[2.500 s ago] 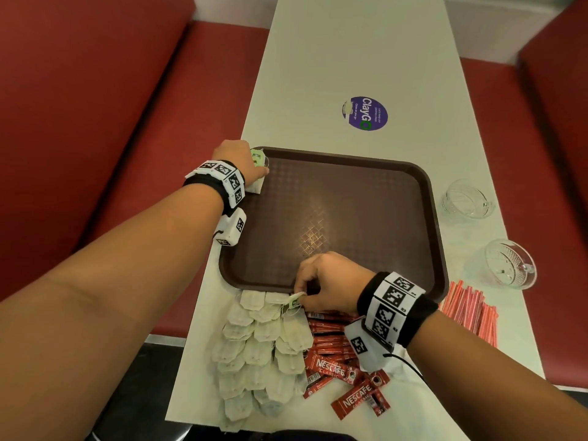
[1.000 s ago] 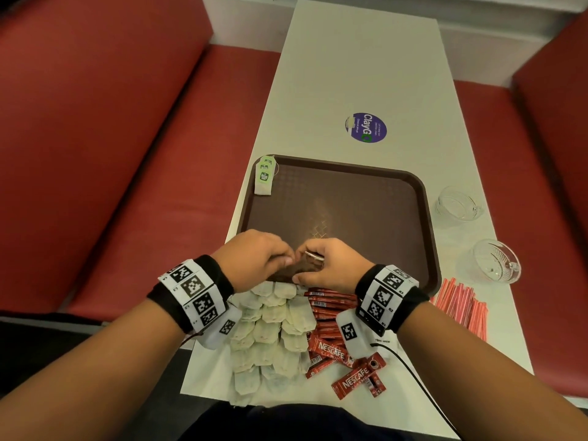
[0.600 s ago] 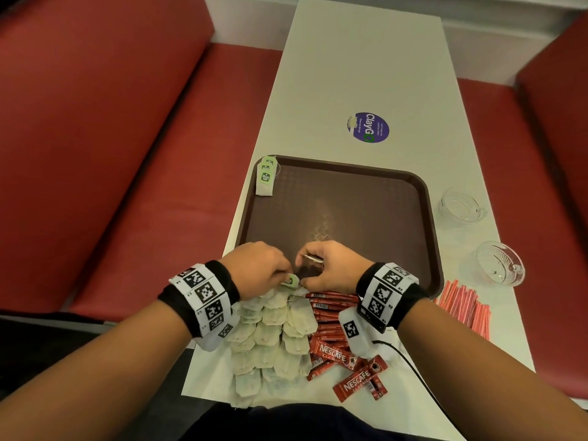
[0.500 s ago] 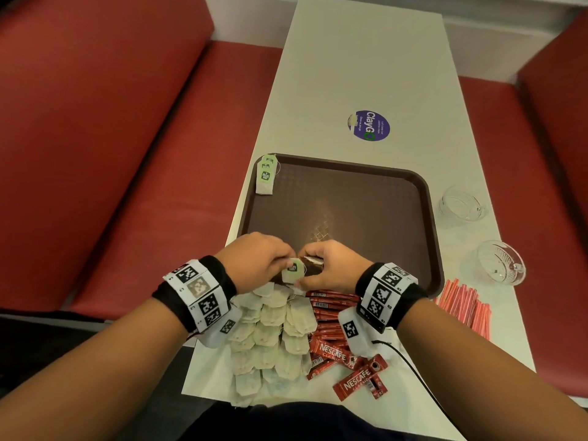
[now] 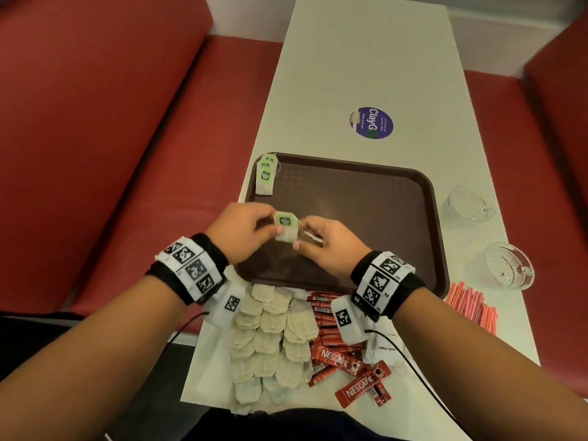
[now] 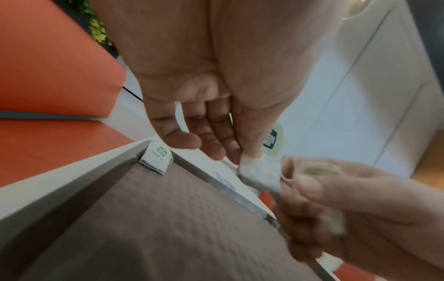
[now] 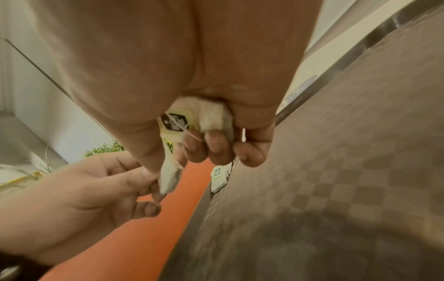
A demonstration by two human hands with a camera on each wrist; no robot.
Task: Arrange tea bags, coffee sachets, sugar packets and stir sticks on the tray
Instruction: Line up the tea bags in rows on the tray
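Left hand [image 5: 241,232] pinches a tea bag [image 5: 285,226], right hand [image 5: 324,246] clutches another; placed bags [image 5: 265,178] lie far-left, nearer the left.

White table [image 5: 366,58] (tray [image 5: 366,186], glass cups [image 5: 467,205])

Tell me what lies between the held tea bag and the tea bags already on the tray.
In the head view, only bare brown tray surface separates the tea bag pinched in both hands from the placed tea bags at the far left corner.
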